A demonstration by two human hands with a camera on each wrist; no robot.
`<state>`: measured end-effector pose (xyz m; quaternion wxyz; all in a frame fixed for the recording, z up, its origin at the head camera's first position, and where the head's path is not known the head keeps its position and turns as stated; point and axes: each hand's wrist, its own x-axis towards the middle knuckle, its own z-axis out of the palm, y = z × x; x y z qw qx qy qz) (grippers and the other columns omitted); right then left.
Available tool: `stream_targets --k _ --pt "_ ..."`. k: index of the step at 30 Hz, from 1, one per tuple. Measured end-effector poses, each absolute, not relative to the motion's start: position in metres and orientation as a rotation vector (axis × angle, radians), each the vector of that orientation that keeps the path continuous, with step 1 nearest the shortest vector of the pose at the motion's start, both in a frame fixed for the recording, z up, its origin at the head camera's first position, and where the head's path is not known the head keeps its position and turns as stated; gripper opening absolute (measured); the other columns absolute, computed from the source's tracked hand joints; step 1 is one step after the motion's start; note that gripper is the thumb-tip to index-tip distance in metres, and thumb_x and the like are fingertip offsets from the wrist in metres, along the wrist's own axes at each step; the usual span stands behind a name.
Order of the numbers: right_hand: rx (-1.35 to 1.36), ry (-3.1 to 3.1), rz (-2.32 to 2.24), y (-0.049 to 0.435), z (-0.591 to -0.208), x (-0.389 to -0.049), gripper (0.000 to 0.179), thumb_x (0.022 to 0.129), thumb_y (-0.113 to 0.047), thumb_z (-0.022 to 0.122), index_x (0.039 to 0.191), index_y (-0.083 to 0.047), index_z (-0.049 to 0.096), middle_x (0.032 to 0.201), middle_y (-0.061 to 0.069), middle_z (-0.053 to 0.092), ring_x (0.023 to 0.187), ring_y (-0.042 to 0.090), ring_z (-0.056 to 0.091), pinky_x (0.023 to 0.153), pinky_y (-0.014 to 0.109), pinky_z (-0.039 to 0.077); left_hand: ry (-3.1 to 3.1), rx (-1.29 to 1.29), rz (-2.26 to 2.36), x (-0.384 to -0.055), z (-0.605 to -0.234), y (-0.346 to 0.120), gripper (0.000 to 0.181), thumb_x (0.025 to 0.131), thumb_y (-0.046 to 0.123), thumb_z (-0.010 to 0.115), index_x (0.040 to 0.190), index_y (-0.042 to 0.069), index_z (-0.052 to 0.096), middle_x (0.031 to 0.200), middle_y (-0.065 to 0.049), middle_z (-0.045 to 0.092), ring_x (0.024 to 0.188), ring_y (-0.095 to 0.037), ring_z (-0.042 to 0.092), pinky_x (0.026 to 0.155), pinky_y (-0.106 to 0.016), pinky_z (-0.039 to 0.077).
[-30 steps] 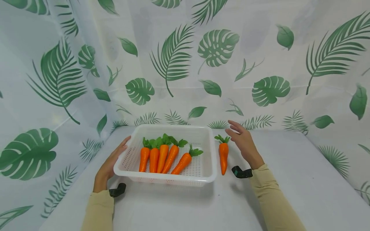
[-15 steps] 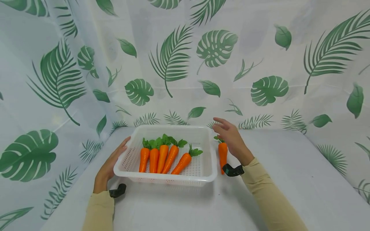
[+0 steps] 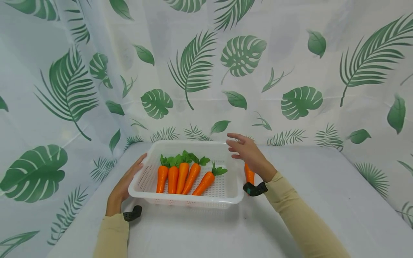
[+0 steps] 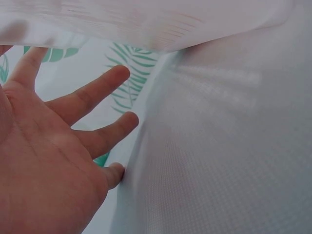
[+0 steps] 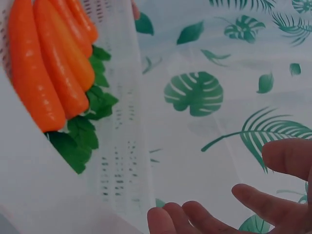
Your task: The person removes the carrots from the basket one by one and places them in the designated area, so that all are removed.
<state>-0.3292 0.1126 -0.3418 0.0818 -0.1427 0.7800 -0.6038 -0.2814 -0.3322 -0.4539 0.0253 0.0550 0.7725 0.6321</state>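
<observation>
A white plastic basket [image 3: 185, 199] with perforated walls stands on the table, holding several orange carrots [image 3: 182, 177] with green leafy tops. My left hand [image 3: 124, 183] is at the basket's left side. In the left wrist view its fingers [image 4: 90, 95] are spread and fairly straight, with some tips hidden behind the basket. My right hand [image 3: 249, 153] hovers by the basket's right rim, fingers loosely extended toward the left and holding nothing. Below it a single carrot [image 3: 249, 175] lies on the table outside the basket, its top hidden by the hand.
A white cloth covers the table [image 3: 309, 179]. Behind and to the left hangs a white curtain [image 3: 206, 71] printed with green leaves. Dark wrist cameras [image 3: 255, 189] sit on both wrists.
My right hand has moved left, from the right side of the single carrot to over the carrot and the basket's right rim. The left hand and the basket stay in place.
</observation>
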Motion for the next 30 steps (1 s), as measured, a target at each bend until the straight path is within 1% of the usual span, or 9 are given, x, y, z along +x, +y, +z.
stream_targets --k 7,11,15,18,21,23,25,30 --pt "-0.378 2.292 -1.754 0.101 -0.345 -0.332 0.057 0.113 -0.028 0.057 0.164 -0.006 0.042 0.157 0.026 0.051 0.138 0.045 0.054 0.109 0.053 0.05 2.404 0.169 1.952 -0.282 -0.455 -0.333 0.069 0.114 0.052 0.041 0.174 0.034 0.013 0.178 -0.007 0.017 0.145 -0.043 0.036 0.11 -0.056 0.046" --pt "-0.337 2.304 -1.713 0.095 -0.346 -0.333 0.056 0.112 -0.028 0.058 0.162 -0.007 0.045 0.155 0.025 0.053 0.135 0.044 0.056 0.108 0.052 0.051 2.394 0.195 1.96 -0.282 -0.456 -0.334 0.067 0.115 0.05 0.039 0.174 0.032 0.014 0.178 -0.009 0.018 0.145 -0.041 0.036 0.11 -0.05 0.048" --pt "-0.316 2.338 -1.644 0.089 -0.347 -0.333 0.054 0.112 -0.028 0.058 0.16 -0.005 0.048 0.15 0.025 0.058 0.13 0.043 0.06 0.105 0.051 0.054 2.362 0.211 1.985 -0.282 -0.458 -0.335 0.064 0.116 0.048 0.037 0.174 0.032 0.015 0.177 -0.01 0.02 0.144 -0.039 0.037 0.107 -0.043 0.049" --pt "-0.313 2.359 -1.578 0.084 -0.348 -0.333 0.053 0.112 -0.029 0.058 0.158 -0.003 0.049 0.144 0.026 0.06 0.125 0.042 0.063 0.102 0.049 0.056 2.357 0.207 1.988 -0.283 -0.459 -0.336 0.064 0.116 0.049 0.037 0.174 0.033 0.016 0.177 -0.009 0.02 0.143 -0.039 0.037 0.107 -0.044 0.049" --pt "-0.317 2.357 -1.526 0.081 -0.349 -0.334 0.053 0.112 -0.03 0.058 0.156 -0.002 0.051 0.139 0.027 0.062 0.122 0.041 0.065 0.101 0.05 0.057 2.367 0.199 1.982 -0.284 -0.459 -0.336 0.064 0.116 0.05 0.038 0.174 0.033 0.016 0.177 -0.008 0.02 0.143 -0.039 0.038 0.109 -0.049 0.049" --pt "-0.324 2.349 -1.498 0.079 -0.35 -0.335 0.053 0.112 -0.031 0.058 0.155 0.0 0.051 0.137 0.028 0.062 0.122 0.043 0.065 0.101 0.05 0.057 2.373 0.197 1.977 -0.285 -0.459 -0.336 0.064 0.115 0.051 0.038 0.174 0.034 0.017 0.177 -0.008 0.021 0.143 -0.039 0.037 0.11 -0.051 0.048" --pt "-0.328 2.332 -1.482 0.077 -0.351 -0.335 0.053 0.112 -0.031 0.057 0.154 0.002 0.052 0.138 0.03 0.062 0.121 0.045 0.065 0.101 0.052 0.056 2.381 0.196 1.973 -0.284 -0.459 -0.335 0.064 0.115 0.05 0.038 0.174 0.034 0.017 0.177 -0.008 0.02 0.143 -0.04 0.038 0.11 -0.052 0.049" --pt "-0.35 2.318 -1.437 0.073 -0.354 -0.336 0.052 0.112 -0.029 0.057 0.151 0.006 0.053 0.138 0.035 0.059 0.118 0.048 0.064 0.101 0.056 0.056 2.393 0.196 1.968 -0.281 -0.457 -0.334 0.064 0.116 0.048 0.038 0.174 0.032 0.016 0.177 -0.009 0.021 0.141 -0.042 0.04 0.106 -0.049 0.052"
